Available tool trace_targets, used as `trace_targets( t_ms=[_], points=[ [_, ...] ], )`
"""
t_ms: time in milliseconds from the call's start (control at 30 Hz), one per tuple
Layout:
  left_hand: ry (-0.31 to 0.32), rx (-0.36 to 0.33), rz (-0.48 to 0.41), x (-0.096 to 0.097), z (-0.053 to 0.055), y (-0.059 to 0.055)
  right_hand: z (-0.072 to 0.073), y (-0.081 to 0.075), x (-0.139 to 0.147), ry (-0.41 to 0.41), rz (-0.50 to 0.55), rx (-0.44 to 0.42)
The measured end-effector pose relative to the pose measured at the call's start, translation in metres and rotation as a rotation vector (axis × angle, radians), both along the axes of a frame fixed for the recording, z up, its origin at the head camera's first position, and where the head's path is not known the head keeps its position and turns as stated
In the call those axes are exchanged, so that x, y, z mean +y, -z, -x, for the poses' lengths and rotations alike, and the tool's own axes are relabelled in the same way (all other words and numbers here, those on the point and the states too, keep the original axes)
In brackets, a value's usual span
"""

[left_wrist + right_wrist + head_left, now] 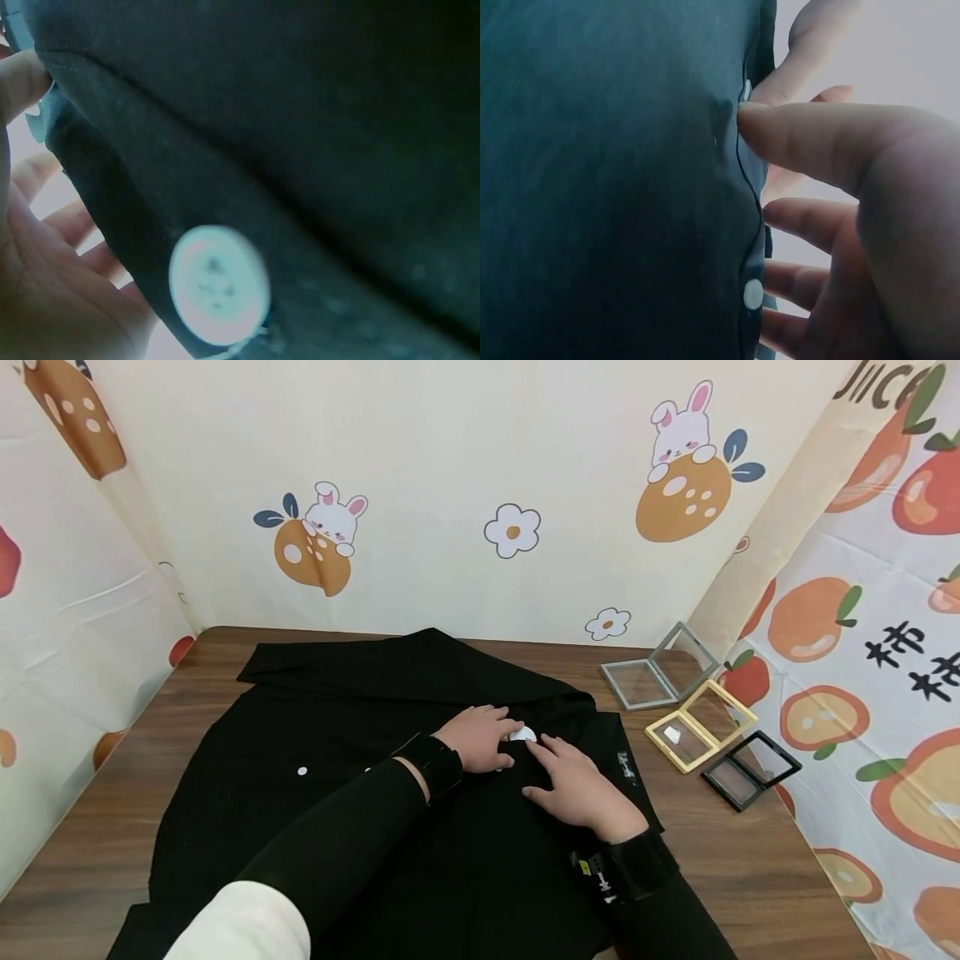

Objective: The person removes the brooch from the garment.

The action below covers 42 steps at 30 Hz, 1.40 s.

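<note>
A black shirt (322, 835) with white buttons (302, 771) lies spread across the brown table. My left hand (476, 739) and right hand (577, 781) meet at its front strip, either side of a small white patch (522, 734) whose kind I cannot make out. In the left wrist view a round white button (217, 285) sits close on the fabric, and my left thumb (22, 86) presses the cloth's edge. Seen from the right wrist, my right thumb (802, 135) pinches the shirt edge near a button, with another button (753, 294) lower down. Some fingers are hidden behind the cloth.
Three hinged square cases, grey (638, 684), yellow (684, 740) and black (731, 782), stand opened at the table's right side. Printed cloth walls (427, 527) border the back and sides. Brown tabletop (720, 877) shows right of the shirt.
</note>
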<state>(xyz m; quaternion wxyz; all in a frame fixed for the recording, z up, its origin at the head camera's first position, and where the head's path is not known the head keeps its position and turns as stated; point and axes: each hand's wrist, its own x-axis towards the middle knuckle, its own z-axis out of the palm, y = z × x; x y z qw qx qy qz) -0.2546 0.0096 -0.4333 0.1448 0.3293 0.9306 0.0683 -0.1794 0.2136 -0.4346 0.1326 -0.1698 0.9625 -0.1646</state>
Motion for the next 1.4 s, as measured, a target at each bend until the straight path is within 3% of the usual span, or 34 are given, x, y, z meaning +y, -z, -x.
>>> trace_targets(
  t_ms=[167, 400, 467, 800, 1400],
  points=[
    [0.002, -0.005, -0.010, 0.000, 0.002, 0.002, -0.001, -0.001, -0.005, -0.006, -0.026, 0.008],
    [-0.023, -0.174, -0.113, -0.007, 0.008, -0.005, 0.001, 0.001, -0.005, 0.000, -0.026, 0.009],
    [-0.020, -0.193, -0.121, -0.008, 0.009, -0.006, 0.001, 0.001, -0.006, 0.002, -0.031, 0.011],
    [-0.003, -0.148, -0.047, -0.008, 0.011, -0.005, 0.003, 0.001, -0.008, 0.012, -0.045, 0.005],
    [0.003, -0.106, -0.024, -0.006, 0.007, -0.007, 0.003, -0.002, -0.010, 0.013, -0.061, -0.024]
  ],
)
